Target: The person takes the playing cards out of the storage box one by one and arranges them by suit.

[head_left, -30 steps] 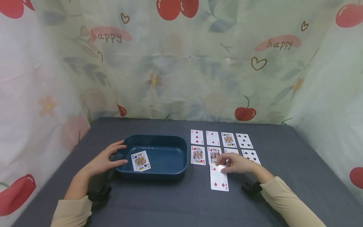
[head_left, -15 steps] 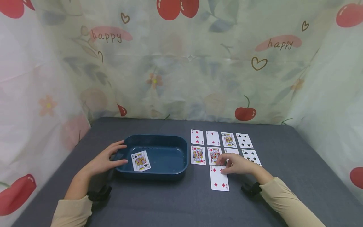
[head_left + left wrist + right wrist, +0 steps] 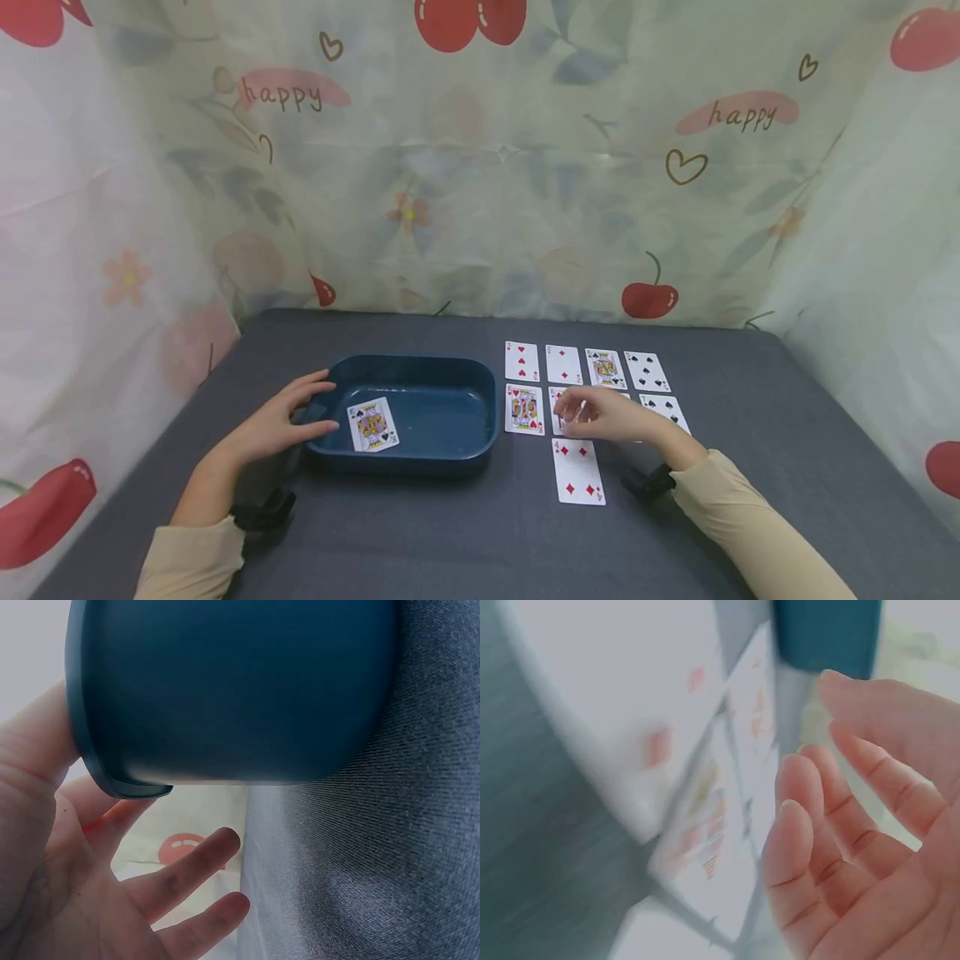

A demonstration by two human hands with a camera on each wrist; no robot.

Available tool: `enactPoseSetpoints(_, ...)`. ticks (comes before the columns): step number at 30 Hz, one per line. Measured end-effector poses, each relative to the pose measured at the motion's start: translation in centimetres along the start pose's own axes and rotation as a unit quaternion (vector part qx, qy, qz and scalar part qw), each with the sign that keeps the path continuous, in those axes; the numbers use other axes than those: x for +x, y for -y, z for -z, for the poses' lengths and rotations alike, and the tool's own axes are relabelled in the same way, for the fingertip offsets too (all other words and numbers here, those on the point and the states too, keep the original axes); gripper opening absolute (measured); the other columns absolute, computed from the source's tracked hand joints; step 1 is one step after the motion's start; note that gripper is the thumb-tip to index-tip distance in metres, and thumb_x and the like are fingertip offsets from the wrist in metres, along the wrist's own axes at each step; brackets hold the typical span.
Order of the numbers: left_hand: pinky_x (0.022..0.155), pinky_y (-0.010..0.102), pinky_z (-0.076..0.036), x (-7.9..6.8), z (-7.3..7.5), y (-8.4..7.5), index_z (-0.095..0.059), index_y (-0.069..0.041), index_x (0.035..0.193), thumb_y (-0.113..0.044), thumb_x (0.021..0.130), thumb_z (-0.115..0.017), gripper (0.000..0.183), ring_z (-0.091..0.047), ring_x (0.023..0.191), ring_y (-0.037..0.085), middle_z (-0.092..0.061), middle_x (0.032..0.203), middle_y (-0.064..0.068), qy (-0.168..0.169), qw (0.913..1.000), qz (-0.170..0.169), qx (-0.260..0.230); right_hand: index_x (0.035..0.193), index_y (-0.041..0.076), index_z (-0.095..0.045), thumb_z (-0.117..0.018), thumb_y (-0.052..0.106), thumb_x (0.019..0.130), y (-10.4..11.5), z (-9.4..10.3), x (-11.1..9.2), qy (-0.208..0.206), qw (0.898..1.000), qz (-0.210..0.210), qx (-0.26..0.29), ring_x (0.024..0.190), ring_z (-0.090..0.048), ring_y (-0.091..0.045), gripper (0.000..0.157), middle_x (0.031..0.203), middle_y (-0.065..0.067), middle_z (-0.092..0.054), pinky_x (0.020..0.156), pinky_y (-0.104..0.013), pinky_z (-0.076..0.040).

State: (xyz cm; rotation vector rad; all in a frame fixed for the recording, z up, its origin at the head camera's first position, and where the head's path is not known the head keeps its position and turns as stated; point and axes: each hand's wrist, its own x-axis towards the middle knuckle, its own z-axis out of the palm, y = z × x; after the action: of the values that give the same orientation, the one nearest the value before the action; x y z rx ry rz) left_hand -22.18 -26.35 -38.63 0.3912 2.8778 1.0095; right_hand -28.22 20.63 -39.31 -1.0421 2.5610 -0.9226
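Note:
My left hand [image 3: 273, 417] rests on the left rim of a dark blue rectangular tray [image 3: 422, 457], thumb and forefinger spread over the edge. In the left wrist view the ring and little fingers extend free of the tray wall [image 3: 247, 690]. A king of spades [image 3: 372, 425] lies face up in the tray. My right hand [image 3: 607, 414] hovers just beyond a four of diamonds [image 3: 578, 475], its fingers loosely bent with nothing between them. It partly covers a king [image 3: 557, 408] and hides most of the card right of that. The four of diamonds lies flat, apart from the fingertips.
Face-up cards form two rows right of the tray, including a three of hearts [image 3: 521, 361], a two of diamonds [image 3: 563, 365], a king of hearts [image 3: 523, 409] and spade cards [image 3: 647, 372]. Grey cloth [image 3: 465, 533] covers the table. Patterned fabric [image 3: 480, 233] stands around it.
My right hand has lifted off the four of diamonds and shifted up and left over the king behind it. The four has turned slightly. My left hand and the tray stay put.

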Motion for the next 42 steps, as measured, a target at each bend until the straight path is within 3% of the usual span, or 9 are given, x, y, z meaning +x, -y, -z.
enactPoseSetpoints(7,0.102,0.065,-0.031,0.0,0.0,0.0,-0.039,-0.001,0.139,-0.036,0.086,-0.065,0.068,-0.031,0.131,0.052,-0.019,0.152,0.024,0.002,1.0,0.005,0.001,0.107,0.005,-0.061,-0.065,0.016,0.087,3.9,0.2,4.3,-0.002,0.998,0.056,-0.005,0.079,-0.058,-0.01,0.024,0.093,-0.005,-0.064,0.071,-0.023,-0.053)
enactPoseSetpoints(13,0.102,0.065,-0.031,-0.1,0.1,-0.1,-0.039,-0.001,0.139,-0.035,0.086,-0.065,0.068,-0.03,0.131,0.052,-0.019,0.152,0.024,0.001,1.0,0.004,0.0,0.108,0.007,-0.061,-0.062,0.015,0.089,7.3,-0.5,8.4,0.021,0.994,0.103,0.018,0.079,-0.061,-0.014,0.021,0.093,-0.006,-0.064,0.072,-0.023,-0.053)
enactPoseSetpoints(23,0.102,0.066,-0.031,-0.1,0.1,0.0,-0.039,-0.001,0.138,-0.035,0.085,-0.066,0.069,-0.03,0.131,0.053,-0.019,0.152,0.024,-0.001,1.0,0.002,0.0,0.107,0.005,-0.061,-0.064,0.014,0.088,11.4,-2.1,14.3,0.031,0.991,0.128,0.02,0.077,-0.059,-0.009,0.022,0.091,-0.008,-0.064,0.076,-0.018,-0.05)
enactPoseSetpoints(32,0.101,0.066,-0.032,0.0,0.1,-0.1,-0.039,-0.001,0.138,-0.035,0.086,-0.065,0.067,-0.031,0.131,0.052,-0.019,0.152,0.024,0.003,1.0,0.005,-0.003,0.109,0.004,-0.061,-0.065,0.013,0.087,12.3,-3.9,17.7,0.078,0.991,0.103,0.039,0.079,-0.06,-0.01,0.024,0.094,-0.01,-0.064,0.076,-0.017,-0.05)
enactPoseSetpoints(42,0.1,0.066,-0.033,-0.1,0.2,-0.3,-0.039,-0.001,0.138,-0.034,0.087,-0.064,0.067,-0.03,0.131,0.053,-0.019,0.152,0.024,0.005,1.0,0.0,-0.004,0.116,0.001,-0.059,-0.067,0.011,0.085,12.5,-6.6,20.2,0.125,0.99,0.054,0.031,0.095,-0.061,-0.016,0.034,0.108,-0.014,-0.065,0.084,-0.019,-0.051)
